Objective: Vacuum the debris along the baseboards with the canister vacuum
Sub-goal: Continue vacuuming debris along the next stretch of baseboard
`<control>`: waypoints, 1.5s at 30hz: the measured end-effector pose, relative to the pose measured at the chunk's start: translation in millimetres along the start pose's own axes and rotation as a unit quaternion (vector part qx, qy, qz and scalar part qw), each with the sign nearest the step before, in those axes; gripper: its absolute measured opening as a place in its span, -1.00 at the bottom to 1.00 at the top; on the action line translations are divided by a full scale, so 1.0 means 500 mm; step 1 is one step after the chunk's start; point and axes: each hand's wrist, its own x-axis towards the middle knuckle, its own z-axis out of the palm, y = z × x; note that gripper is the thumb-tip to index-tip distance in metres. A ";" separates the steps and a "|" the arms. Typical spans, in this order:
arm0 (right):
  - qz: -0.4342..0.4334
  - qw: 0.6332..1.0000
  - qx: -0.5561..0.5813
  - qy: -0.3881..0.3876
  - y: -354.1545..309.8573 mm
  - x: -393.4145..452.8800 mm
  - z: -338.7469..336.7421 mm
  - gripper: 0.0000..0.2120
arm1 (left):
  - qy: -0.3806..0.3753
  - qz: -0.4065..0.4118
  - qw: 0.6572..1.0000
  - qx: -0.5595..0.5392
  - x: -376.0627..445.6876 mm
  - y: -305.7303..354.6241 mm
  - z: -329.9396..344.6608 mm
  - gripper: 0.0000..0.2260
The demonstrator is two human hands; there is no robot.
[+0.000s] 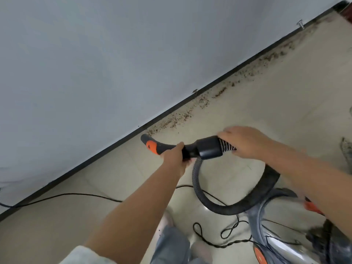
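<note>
My left hand grips the black and orange vacuum handle, whose open end points at the dark baseboard. My right hand holds the ribbed hose just behind the dark collar. The hose loops down to the canister vacuum at the bottom right. Brown debris lies scattered along the baseboard from just beyond the handle's tip up toward the far right.
A grey wall fills the upper left. A thin black power cord runs along the tiled floor and coils near the canister. A metal door stop stands by the baseboard far away. My legs show at the bottom.
</note>
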 end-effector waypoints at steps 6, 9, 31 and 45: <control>0.011 0.972 -0.140 0.186 0.127 0.009 -0.119 -0.51 | -0.087 0.015 0.993 -0.077 -0.021 0.055 0.154 -0.58; 0.045 0.968 -0.120 0.214 0.127 0.014 -0.089 -0.49 | -0.076 0.062 0.995 -0.023 -0.014 0.089 0.175 -0.47; 0.031 0.969 0.243 0.021 0.100 0.280 0.361 -0.55 | 0.200 0.107 0.937 0.266 0.372 0.017 0.115 -0.27; -0.052 0.960 0.214 -0.172 0.097 0.635 0.579 -0.62 | 0.274 0.116 0.943 0.150 0.747 -0.025 -0.018 -0.24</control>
